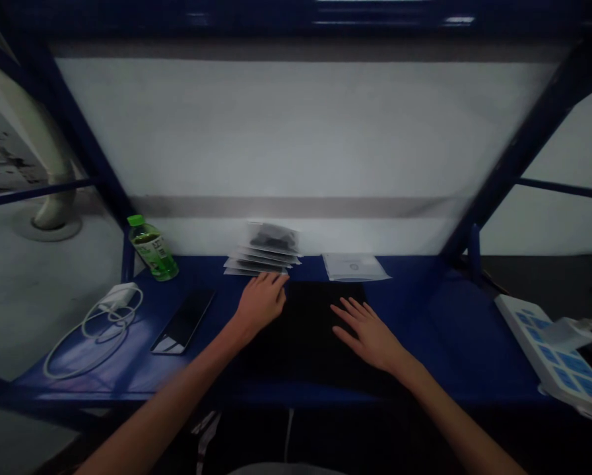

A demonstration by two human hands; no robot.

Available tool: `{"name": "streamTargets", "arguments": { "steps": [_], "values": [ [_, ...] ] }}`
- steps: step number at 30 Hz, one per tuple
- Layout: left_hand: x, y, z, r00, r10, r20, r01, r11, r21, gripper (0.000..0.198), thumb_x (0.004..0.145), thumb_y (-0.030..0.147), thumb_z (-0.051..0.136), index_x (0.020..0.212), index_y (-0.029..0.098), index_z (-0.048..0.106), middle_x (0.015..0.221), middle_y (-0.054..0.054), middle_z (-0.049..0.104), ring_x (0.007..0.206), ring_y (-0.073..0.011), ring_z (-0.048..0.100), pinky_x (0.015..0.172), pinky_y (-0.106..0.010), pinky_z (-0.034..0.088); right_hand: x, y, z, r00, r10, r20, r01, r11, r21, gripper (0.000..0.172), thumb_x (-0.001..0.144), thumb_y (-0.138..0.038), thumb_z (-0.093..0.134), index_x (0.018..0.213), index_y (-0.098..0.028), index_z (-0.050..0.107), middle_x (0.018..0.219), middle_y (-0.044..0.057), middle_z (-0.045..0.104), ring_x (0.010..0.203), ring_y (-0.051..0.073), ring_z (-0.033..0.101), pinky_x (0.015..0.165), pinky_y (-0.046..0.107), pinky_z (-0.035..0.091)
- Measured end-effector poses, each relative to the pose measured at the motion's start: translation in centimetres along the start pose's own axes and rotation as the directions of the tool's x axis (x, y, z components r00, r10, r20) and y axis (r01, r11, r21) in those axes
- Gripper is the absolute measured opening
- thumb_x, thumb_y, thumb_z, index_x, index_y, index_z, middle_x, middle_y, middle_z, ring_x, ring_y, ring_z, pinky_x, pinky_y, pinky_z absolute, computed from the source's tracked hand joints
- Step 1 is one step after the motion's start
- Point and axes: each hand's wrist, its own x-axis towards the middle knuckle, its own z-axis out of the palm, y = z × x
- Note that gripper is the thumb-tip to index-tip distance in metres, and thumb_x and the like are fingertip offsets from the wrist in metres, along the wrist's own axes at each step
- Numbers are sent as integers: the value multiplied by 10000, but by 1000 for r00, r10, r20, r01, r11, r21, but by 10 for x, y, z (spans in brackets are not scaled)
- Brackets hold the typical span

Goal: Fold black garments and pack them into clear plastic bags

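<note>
A black flat sheet, like a mat or folded cloth point(310, 336), lies on the blue shelf in front of me. My right hand point(367, 330) rests palm down on its right part, fingers spread and holding nothing. My left hand point(262, 300) is over its far left corner, fingers stretched forward with nothing seen in them. Just beyond those fingertips is a fanned stack of clear packets point(268, 247) with dark contents; whether the hand touches it I cannot tell. One flat whitish packet point(355, 266) lies behind my right hand.
On the left stand a green-capped drink bottle point(154, 251), a dark phone point(184, 323) and a white charger point(118, 297) with coiled cable. A power strip point(556, 353) with a plug sits at the right. Blue frame posts point(508, 165) rise at both sides.
</note>
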Motion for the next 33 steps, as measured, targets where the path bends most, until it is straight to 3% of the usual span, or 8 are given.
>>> {"name": "streamTargets", "arguments": {
  "steps": [2, 4, 8, 13, 19, 25, 29, 33],
  "values": [
    [30, -12, -3, 991, 25, -132, -15, 997, 78, 419, 933, 169, 443, 1333, 204, 563, 1382, -108, 554, 1275, -291, 483, 1044, -449, 397, 0, 0, 0, 1000, -9, -2, 9, 1000, 4, 620, 981, -623, 312, 1502, -295, 385, 1580, 73, 324, 1470, 280, 236, 1185, 530, 219],
    [58, -25, -2, 981, 55, -186, -27, 988, 150, 510, 884, 138, 488, 1392, 184, 514, 1484, -129, 447, 1374, -316, 374, 1103, -479, 324, 0, 1, 0, 1000, -19, -6, 19, 1000, 8, 612, 983, -616, 318, 1502, -300, 384, 1579, 66, 326, 1471, 279, 235, 1185, 532, 221],
    [92, -47, 6, 991, 51, -120, -26, 979, 201, 629, 859, 195, 550, 1476, 212, 427, 1557, -126, 350, 1429, -370, 285, 1143, -536, 227, 0, 2, 2, 1000, -25, -11, 25, 1000, 1, 608, 986, -612, 316, 1503, -300, 382, 1580, 68, 324, 1472, 282, 226, 1180, 543, 228],
    [98, -56, 18, 997, 5, -75, 10, 980, 200, 546, 933, 239, 484, 1476, 236, 438, 1538, -114, 394, 1429, -367, 294, 1146, -546, 201, 0, 2, 2, 999, -32, -12, 32, 999, -3, 607, 988, -608, 316, 1505, -296, 378, 1577, 73, 329, 1471, 280, 230, 1180, 543, 230],
    [71, -41, 4, 986, 37, -163, -3, 978, 208, 525, 955, 175, 450, 1467, 289, 443, 1483, -75, 473, 1371, -326, 387, 1113, -518, 293, 0, 2, 2, 1000, -22, -22, 22, 1000, 18, 599, 983, -609, 333, 1497, -309, 390, 1576, 64, 334, 1467, 282, 244, 1177, 547, 236],
    [4, 2, -15, 975, 190, -116, -163, 964, 208, 600, 925, 82, 451, 1480, 305, 415, 1510, -62, 440, 1401, -289, 359, 1155, -490, 265, -1, 2, 0, 999, -14, -37, 15, 1000, 27, 616, 978, -614, 340, 1493, -283, 405, 1575, 88, 332, 1465, 284, 252, 1176, 541, 240],
    [-33, 25, -3, 975, 222, 7, -221, 964, 147, 602, 901, 104, 510, 1462, 309, 439, 1513, -65, 440, 1394, -299, 382, 1149, -489, 294, 0, 3, 2, 999, -21, -43, 22, 1000, 20, 593, 979, -597, 356, 1470, -277, 446, 1551, 90, 382, 1457, 290, 276, 1170, 547, 248],
    [-47, 30, 12, 981, 180, 74, -185, 981, 65, 582, 901, 170, 551, 1458, 298, 443, 1494, -72, 468, 1351, -302, 445, 1109, -476, 367, 0, 7, 6, 998, -27, -61, 29, 999, 17, 574, 976, -584, 385, 1464, -291, 451, 1541, 86, 402, 1450, 303, 293, 1153, 569, 272]
  ]
}}
